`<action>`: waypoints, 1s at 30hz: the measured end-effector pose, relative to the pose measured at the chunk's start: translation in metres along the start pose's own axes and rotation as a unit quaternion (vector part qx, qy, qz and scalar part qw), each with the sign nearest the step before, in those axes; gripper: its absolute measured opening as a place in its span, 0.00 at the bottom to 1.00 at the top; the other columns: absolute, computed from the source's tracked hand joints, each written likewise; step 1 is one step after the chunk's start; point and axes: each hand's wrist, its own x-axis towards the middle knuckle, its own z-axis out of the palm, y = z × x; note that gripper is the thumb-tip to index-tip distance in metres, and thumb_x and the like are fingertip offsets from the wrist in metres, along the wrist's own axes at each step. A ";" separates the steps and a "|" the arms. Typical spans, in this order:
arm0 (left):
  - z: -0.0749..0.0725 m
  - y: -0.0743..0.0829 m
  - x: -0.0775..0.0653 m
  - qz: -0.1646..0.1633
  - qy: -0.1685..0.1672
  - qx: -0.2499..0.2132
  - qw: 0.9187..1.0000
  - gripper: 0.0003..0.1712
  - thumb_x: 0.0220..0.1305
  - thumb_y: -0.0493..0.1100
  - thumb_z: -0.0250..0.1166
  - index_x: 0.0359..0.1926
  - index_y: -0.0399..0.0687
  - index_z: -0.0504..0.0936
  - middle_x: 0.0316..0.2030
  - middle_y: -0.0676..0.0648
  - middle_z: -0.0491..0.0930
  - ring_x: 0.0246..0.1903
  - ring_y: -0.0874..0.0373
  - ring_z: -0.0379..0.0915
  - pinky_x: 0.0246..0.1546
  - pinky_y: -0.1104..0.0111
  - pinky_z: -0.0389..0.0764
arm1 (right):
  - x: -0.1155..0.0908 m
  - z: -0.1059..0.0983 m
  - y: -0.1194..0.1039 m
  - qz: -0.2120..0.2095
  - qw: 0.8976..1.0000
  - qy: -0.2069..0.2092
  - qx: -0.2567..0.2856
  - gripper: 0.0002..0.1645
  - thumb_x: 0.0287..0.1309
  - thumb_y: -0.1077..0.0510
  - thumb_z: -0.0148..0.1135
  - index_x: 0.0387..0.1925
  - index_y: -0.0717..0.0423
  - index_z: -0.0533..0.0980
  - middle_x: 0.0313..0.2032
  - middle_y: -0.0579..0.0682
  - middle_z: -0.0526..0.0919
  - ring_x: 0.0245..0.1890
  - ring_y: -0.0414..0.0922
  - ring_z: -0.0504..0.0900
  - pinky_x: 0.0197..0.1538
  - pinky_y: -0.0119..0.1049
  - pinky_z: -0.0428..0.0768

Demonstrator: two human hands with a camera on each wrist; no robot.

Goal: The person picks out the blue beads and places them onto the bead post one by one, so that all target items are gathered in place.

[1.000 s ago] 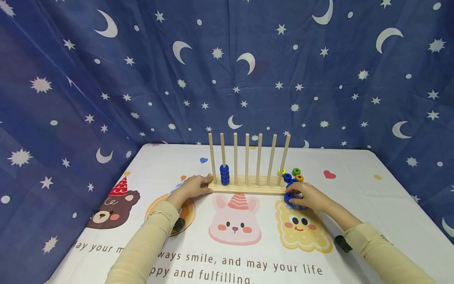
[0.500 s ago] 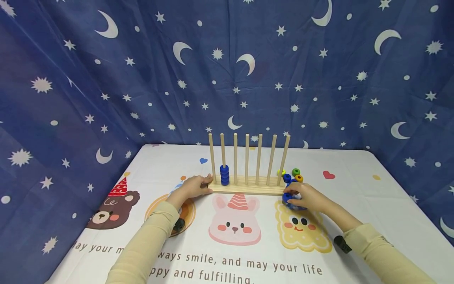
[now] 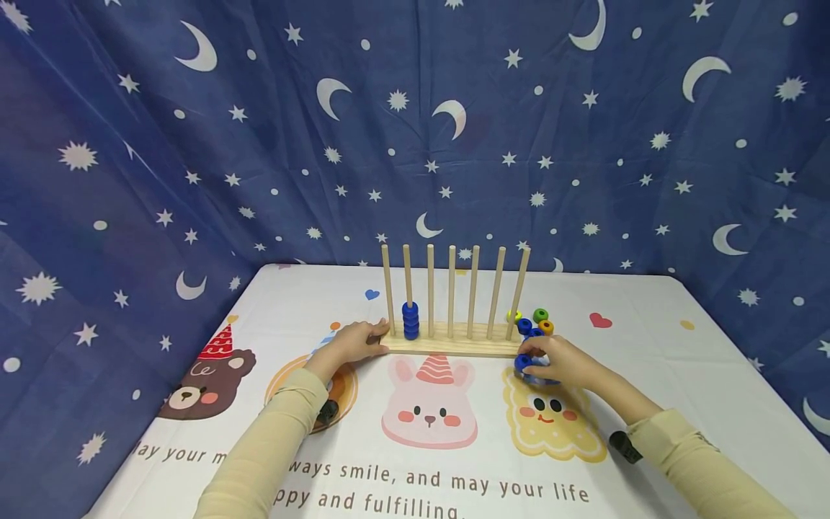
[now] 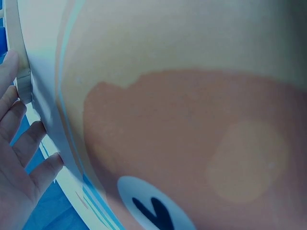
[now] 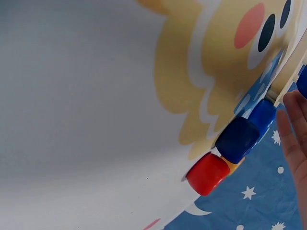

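Head view: the left hand (image 3: 353, 342) rests against the left end of the wooden rack (image 3: 463, 347), fingers loosely extended; the right hand (image 3: 560, 360) pinches a blue bead (image 3: 523, 362) just beside its right end. A blue stack (image 3: 411, 321) sits on the second peg (image 3: 408, 274) from the left. A slipping pinch could send the bead rolling across the desk (image 3: 655, 346); knuckles might scatter loose beads (image 3: 546, 326), partly hidden farther right.
Left wrist view: spread fingers, rack mostly cut off.
Right wrist view: a red bead (image 5: 207, 173) shows; the pinch itself is unclear
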 end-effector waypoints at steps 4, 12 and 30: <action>0.001 -0.001 0.001 -0.004 -0.004 -0.006 1.000 0.32 0.60 0.51 0.64 0.63 0.45 0.70 0.64 0.42 0.66 0.59 0.38 0.68 0.56 0.51 0.72 | 0.000 0.000 0.001 -0.005 1.000 -0.003 0.011 0.14 0.51 0.60 0.68 0.39 0.62 0.78 0.35 0.51 0.84 0.35 0.45 0.83 0.39 0.36 0.83; 0.000 0.000 0.002 -0.008 -0.002 -0.008 1.000 0.32 0.59 0.50 0.65 0.63 0.45 0.71 0.64 0.42 0.66 0.58 0.37 0.69 0.55 0.51 0.73 | 0.000 0.002 -0.004 -0.006 0.999 -0.003 0.036 0.14 0.53 0.61 0.66 0.40 0.64 0.77 0.36 0.53 0.85 0.38 0.48 0.84 0.42 0.38 0.83; 0.000 0.000 0.001 -0.010 -0.001 -0.008 1.000 0.32 0.58 0.51 0.66 0.62 0.45 0.72 0.62 0.40 0.68 0.54 0.37 0.72 0.51 0.52 0.76 | 0.005 0.009 -0.023 -0.010 1.000 0.008 0.026 0.16 0.53 0.59 0.66 0.43 0.62 0.78 0.37 0.49 0.85 0.39 0.45 0.83 0.45 0.40 0.82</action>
